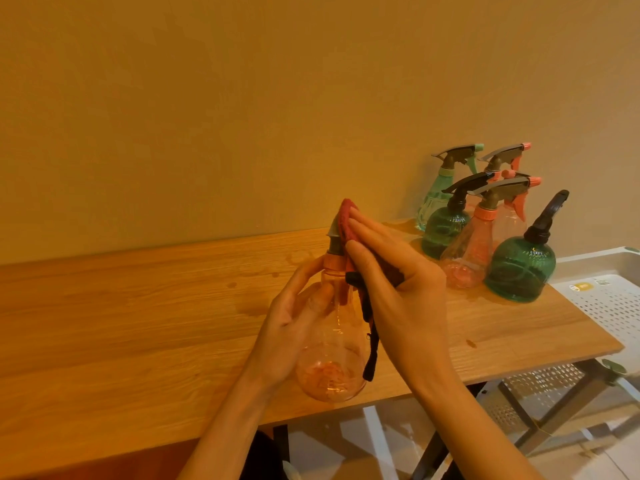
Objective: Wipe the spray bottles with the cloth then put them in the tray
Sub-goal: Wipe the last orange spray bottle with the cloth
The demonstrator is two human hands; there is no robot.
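Observation:
My left hand (294,317) grips an orange translucent spray bottle (332,355) by its neck and upper body, above the wooden table (138,317). My right hand (391,278) presses a red cloth with a black edge (349,223) over the bottle's spray head, thumb under the cloth and fingers laid along it. The cloth's black hem hangs down the bottle's right side. Several more spray bottles stand at the table's far right: a dark green round one (519,268), a pink one (474,244), another dark green one (445,226) and a light green one (433,202). A white perforated tray (609,306) sits right of the table.
A plain wall runs behind the table. Wet marks show on the tabletop near the middle. Below the table's right end are its dark frame legs and a lower white perforated shelf (540,379).

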